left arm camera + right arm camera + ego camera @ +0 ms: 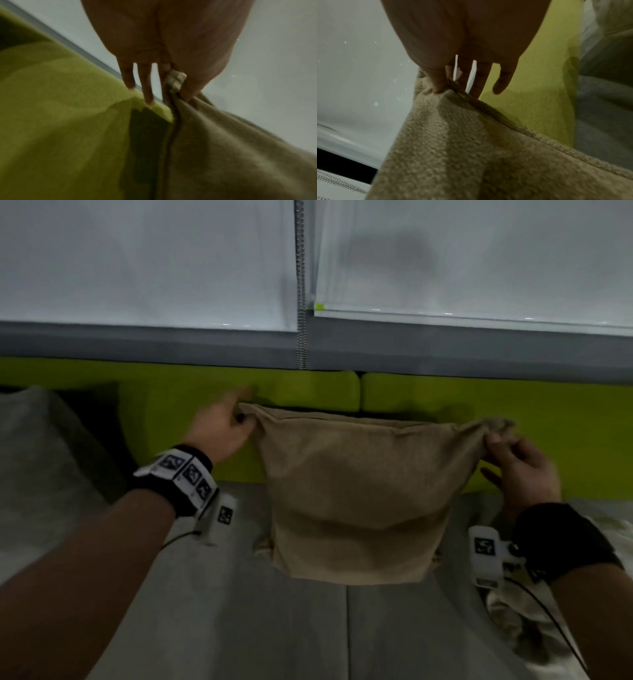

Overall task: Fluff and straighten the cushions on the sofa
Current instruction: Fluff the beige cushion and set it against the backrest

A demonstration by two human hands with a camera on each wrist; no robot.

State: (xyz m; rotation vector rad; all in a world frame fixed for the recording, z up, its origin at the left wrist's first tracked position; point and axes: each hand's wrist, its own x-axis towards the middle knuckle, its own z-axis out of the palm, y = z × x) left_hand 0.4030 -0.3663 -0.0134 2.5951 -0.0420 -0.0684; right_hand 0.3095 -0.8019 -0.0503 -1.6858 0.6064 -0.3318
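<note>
The tan cushion (356, 494) stands upright on the grey sofa seat (239, 611), against the green backrest (171, 392). The left hand (222, 429) pinches its upper left corner, the right hand (520, 463) its upper right. The left wrist view shows its side seam. Bare seat lies in front.

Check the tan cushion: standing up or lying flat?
Standing up. The cushion hangs upright against the green backrest, its top corners pinched by the left hand and right hand, bottom edge on the seat.
</note>
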